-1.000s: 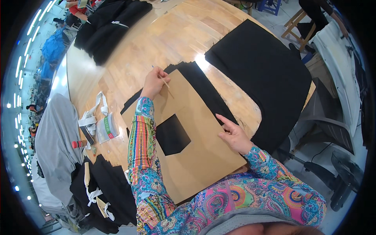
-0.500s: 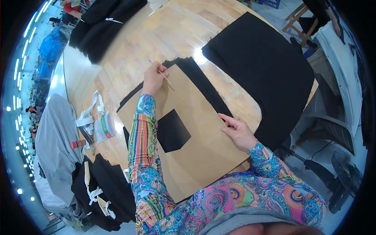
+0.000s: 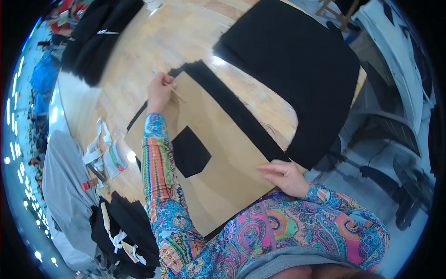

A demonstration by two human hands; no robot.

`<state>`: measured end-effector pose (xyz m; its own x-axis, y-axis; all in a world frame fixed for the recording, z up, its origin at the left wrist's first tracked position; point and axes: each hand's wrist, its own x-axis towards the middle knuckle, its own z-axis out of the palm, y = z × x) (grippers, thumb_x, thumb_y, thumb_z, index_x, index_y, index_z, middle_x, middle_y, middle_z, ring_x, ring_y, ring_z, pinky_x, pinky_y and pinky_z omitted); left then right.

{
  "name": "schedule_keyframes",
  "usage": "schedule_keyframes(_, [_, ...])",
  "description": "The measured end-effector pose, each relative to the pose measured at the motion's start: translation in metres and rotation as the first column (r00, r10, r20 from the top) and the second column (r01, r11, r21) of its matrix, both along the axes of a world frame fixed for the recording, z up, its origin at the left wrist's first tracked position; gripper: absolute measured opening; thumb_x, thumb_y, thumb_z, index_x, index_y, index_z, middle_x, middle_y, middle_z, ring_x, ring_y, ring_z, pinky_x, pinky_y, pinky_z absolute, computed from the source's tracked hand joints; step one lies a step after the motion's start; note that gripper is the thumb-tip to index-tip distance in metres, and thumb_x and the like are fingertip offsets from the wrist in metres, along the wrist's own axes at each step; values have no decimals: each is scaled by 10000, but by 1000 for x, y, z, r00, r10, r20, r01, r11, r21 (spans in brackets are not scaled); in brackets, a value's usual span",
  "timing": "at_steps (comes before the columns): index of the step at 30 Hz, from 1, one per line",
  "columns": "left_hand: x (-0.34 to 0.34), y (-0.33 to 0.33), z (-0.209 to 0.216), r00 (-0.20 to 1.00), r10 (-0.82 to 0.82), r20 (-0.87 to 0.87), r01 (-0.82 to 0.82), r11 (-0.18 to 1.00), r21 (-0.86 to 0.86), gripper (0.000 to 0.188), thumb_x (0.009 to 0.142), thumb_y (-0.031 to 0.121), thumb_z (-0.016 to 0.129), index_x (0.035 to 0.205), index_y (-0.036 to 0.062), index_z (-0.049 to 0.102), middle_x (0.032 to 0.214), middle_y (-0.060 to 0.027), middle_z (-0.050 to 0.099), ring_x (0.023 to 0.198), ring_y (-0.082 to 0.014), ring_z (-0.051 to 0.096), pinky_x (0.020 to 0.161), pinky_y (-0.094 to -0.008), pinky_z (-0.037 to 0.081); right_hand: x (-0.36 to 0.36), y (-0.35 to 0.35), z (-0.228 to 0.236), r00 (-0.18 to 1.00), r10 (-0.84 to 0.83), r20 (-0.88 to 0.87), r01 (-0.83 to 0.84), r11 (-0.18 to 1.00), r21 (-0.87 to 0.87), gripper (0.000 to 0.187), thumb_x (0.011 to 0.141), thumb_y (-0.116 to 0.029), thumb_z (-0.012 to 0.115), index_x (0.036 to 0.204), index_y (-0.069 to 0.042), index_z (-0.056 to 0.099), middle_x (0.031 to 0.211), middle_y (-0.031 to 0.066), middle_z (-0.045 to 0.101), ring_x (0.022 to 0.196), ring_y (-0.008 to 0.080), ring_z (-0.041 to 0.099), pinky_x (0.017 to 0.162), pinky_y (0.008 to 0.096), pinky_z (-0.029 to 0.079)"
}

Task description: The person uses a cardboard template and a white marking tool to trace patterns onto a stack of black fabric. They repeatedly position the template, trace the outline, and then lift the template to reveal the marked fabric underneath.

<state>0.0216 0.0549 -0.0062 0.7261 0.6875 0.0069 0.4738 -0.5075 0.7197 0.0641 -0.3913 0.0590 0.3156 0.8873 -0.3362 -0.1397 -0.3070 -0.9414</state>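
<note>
A tan cardboard template (image 3: 227, 153) with a five-sided cut-out lies on black fabric (image 3: 241, 123); more black cloth shows through the cut-out. My left hand (image 3: 160, 93) is at the template's upper left corner, fingers pinched round a thin pale stick (image 3: 178, 96) that has a bluish far end. Whether it is a pen or a pencil I cannot tell. Over the template's lower right edge, my right hand (image 3: 288, 177) has its fingers stretched out, slightly blurred, and holds nothing.
A large black fabric piece (image 3: 292, 60) lies at the right of the wooden table (image 3: 153, 42). Dark bundled cloth (image 3: 97, 42) sits far left. White strips (image 3: 95, 151), a clear packet (image 3: 114, 160) and tied black pieces (image 3: 125, 218) are on the left. A black chair (image 3: 385, 135) stands right.
My right hand has slid down the template's right edge toward me. A wider strip of black fabric now shows beside that edge. My left hand keeps its pinch; the whole view has shifted.
</note>
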Motion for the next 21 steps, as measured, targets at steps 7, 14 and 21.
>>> schedule_keyframes(7, [13,-13,12,1000,-23,-17,22,999,-38,189,718,5,693,755,14,508,810,-69,646,724,-145,584,672,-284,482,-32,-26,-28,747,-427,-510,210,879,-428,231,889,-53,559,1104,-11,632,892,96,651,798,142,640,742,261,534])
schedule_keyframes(14, [14,-19,20,1000,-13,0,12,993,-117,190,744,-22,670,736,30,487,846,-58,642,725,-111,556,675,-264,474,-34,-29,-36,837,-366,-406,204,898,-389,220,897,-72,555,1092,-28,647,894,107,662,807,159,649,740,275,543])
schedule_keyframes(21, [11,-13,15,1000,-25,-16,23,996,-86,176,744,-9,677,745,27,504,857,-50,647,686,-95,522,652,-250,460,-39,-32,-37,925,-219,-311,122,945,-302,234,891,-17,530,1093,-17,647,929,91,656,861,144,647,791,244,517])
